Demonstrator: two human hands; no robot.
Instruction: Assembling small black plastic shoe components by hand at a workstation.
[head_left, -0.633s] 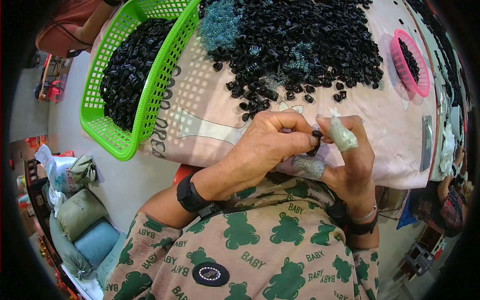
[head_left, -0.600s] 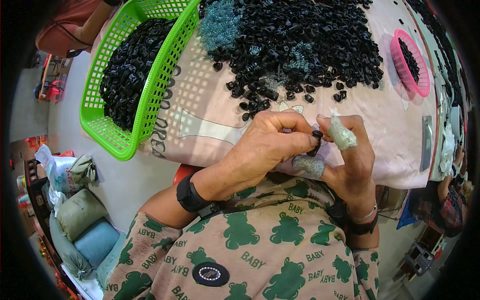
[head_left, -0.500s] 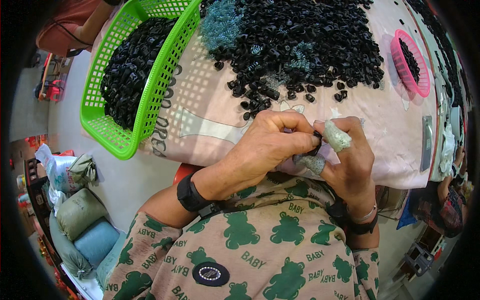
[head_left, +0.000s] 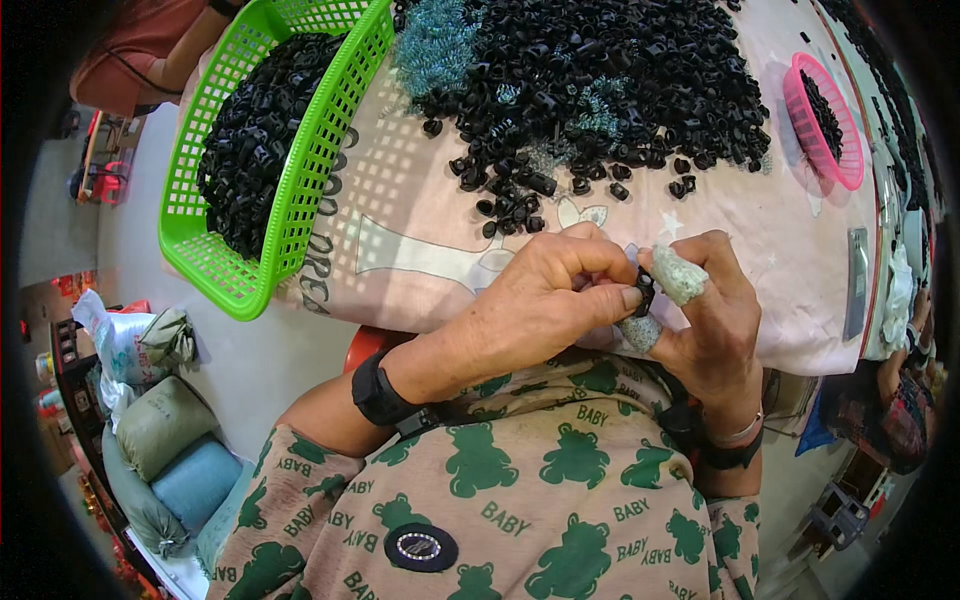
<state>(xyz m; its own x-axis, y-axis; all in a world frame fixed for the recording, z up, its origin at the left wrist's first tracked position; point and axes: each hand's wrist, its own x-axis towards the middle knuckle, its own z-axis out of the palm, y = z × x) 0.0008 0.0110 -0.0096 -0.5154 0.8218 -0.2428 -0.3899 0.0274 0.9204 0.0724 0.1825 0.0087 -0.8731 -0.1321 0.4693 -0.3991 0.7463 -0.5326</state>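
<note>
Head view: small black piece (head_left: pixel 643 290) held between both hands, near side of the pink cloth (head_left: pixel 410 290).
We note the left hand (head_left: pixel 545 300) pinching it by thumb and forefinger; the right hand (head_left: pixel 715 325) closes on its other side with wrapped fingertips (head_left: pixel 678 276). We judge it light, stiff, probably plastic, hard to break but smooth enough to slip. Best hold, we think: its sides, fingertip pinch, ends left free. Fine detail lies hidden behind the fingers.
</note>
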